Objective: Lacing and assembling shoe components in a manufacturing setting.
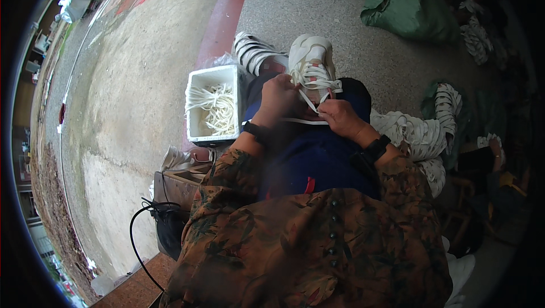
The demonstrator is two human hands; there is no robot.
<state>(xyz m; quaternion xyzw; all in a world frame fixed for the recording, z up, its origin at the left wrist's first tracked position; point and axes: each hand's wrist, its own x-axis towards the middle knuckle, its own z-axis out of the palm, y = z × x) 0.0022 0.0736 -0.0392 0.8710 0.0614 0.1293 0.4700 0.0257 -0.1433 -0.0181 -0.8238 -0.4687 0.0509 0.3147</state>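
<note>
A white sneaker (313,53) with pinkish-red parts rests on my lap, its toe pointing away from me. White shoelaces (315,73) cross its upper in several rows. My left hand (278,99) is closed at the left side of the shoe's opening, pinching a lace. On the right, my right hand (342,117) pinches the lace too, and a stretch of it runs in a V between my hands. The inside of the shoe is mostly hidden behind my hands.
A white foam box (192,106) with bundled white laces (218,109) stands left of my knees. Nested shoe parts (255,53) lie beyond it. More stacked shoes (417,135) sit at my right, and a green sack (406,10) stands farther off. A wooden box (184,186) is by my left elbow.
</note>
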